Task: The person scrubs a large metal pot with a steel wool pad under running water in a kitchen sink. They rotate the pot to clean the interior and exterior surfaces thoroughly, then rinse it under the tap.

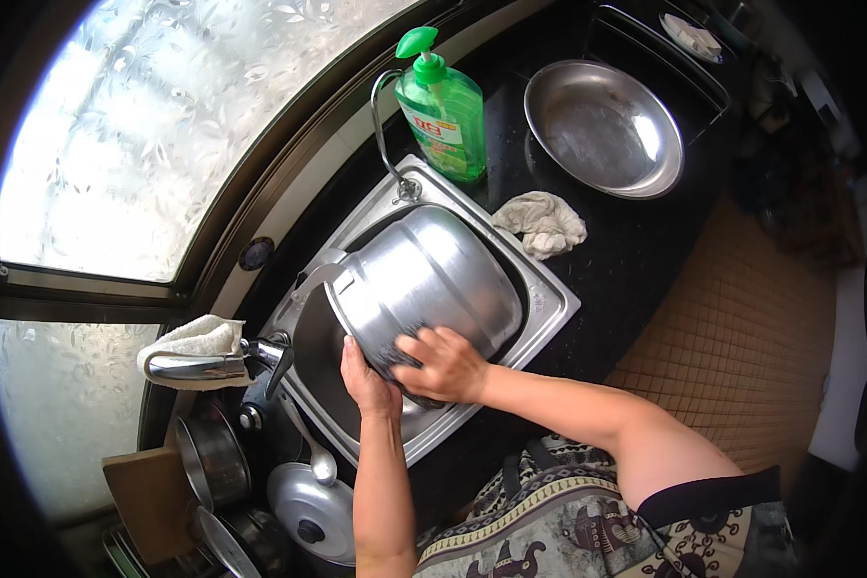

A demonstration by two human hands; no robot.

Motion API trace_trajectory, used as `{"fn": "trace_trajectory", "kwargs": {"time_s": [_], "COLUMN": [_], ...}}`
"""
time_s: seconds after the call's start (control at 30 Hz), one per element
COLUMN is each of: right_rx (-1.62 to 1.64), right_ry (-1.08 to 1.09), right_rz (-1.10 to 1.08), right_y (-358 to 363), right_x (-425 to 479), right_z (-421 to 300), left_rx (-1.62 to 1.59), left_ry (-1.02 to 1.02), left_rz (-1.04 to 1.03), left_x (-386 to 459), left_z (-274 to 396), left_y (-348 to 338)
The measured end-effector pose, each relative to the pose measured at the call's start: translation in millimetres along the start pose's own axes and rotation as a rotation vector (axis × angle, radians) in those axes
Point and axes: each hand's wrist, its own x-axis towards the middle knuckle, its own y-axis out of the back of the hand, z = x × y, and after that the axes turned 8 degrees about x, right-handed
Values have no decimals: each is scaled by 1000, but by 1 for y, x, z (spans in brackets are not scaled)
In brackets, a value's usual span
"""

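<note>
A large aluminium pot (433, 267) lies tilted on its side in the stainless steel sink (553, 303), its mouth turned toward the faucet side. My left hand (372, 386) grips the pot's rim at the near side, thumb on the outside. My right hand (441, 367) is curled against the pot's lower outer wall. Under its fingers is a dark, fuzzy scouring pad (390, 355), blurred and mostly hidden. A curved metal handle (325, 278) stands out from the far part of the rim. The pot hides much of the basin.
Beyond the sink stand a green soap pump bottle (444, 123), a crumpled cloth (545, 224) and a steel basin (603, 130). A faucet (202, 365) draped with a towel (195, 343) juts in at left. Below it are a spoon (321, 462), a pot lid (311, 502) and a steel pot (213, 462).
</note>
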Motion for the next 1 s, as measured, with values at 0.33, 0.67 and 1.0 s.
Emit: {"fn": "trace_trajectory", "kwargs": {"time_s": [0.33, 0.67, 1.0], "right_rx": [-135, -161, -81], "right_ry": [-316, -345, -301], "right_rz": [17, 146, 162], "right_y": [-5, 23, 54], "right_x": [99, 45, -24], "right_z": [84, 104, 59], "left_rx": [524, 503, 555], "left_ry": [-184, -78, -166], "left_rz": [336, 289, 322], "left_x": [5, -5, -3], "left_z": [-20, -8, -15], "left_y": [-11, -28, -24]}}
